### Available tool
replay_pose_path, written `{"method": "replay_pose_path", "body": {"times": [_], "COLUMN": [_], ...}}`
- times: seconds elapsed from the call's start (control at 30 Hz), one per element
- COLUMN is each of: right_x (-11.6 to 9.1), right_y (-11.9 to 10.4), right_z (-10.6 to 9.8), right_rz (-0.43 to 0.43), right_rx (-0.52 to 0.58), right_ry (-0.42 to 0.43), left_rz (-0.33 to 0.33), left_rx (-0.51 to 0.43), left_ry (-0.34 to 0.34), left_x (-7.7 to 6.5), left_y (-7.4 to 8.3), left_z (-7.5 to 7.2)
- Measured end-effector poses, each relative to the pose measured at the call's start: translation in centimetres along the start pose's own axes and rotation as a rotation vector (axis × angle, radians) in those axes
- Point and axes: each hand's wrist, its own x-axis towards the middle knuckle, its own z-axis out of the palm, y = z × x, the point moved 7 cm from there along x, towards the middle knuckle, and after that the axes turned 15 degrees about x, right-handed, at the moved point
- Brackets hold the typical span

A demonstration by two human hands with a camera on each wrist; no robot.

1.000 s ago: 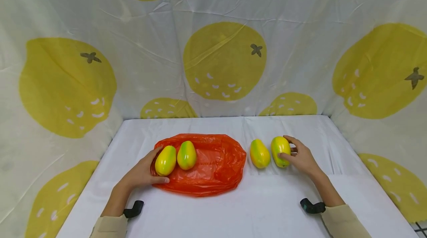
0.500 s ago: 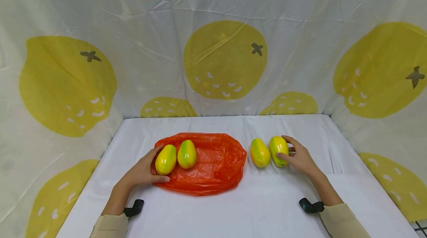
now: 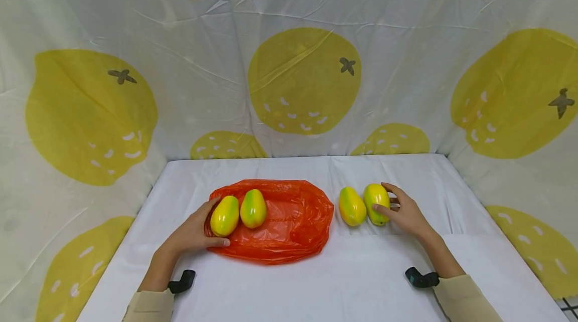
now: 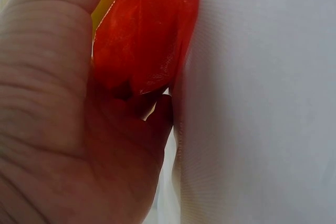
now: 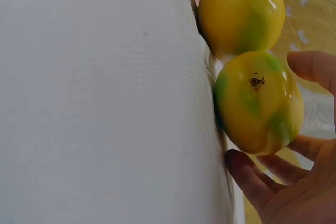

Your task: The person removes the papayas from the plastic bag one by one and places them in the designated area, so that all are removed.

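A red plastic bag [image 3: 289, 221] lies spread on the white cloth, with two yellow-green papayas on it: an outer papaya [image 3: 224, 216] at its left end and an inner papaya [image 3: 253, 208] beside that. My left hand [image 3: 195, 229] curves round the bag's left end, thumb in front and fingers behind; red film fills its grasp in the left wrist view. To the right of the bag, my right hand [image 3: 405, 213] holds the rightmost papaya [image 5: 257, 103] between thumb and fingers. Another papaya [image 3: 352, 206] stands close on its left, overlapping it in the right wrist view.
White cloth [image 3: 316, 287] covers the table. Behind and at both sides hangs a curtain [image 3: 194, 86] printed with large yellow fruit. Dark wrist cameras sit on both wrists, below beige sleeves [image 3: 467, 299].
The rightmost papaya and my right hand have shifted slightly left, closer to the neighbouring papaya. My left hand and the bag have not visibly moved.
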Motion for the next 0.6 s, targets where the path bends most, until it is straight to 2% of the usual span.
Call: {"method": "replay_pose_path", "body": {"times": [0.6], "right_x": [0.08], "right_y": [0.35], "right_z": [-0.62], "right_rz": [-0.035], "right_rx": [0.039], "right_ry": [0.041], "left_rz": [-0.003], "left_rx": [-0.004], "left_ry": [-0.006], "left_x": [0.06], "left_y": [0.07], "left_z": [0.06]}}
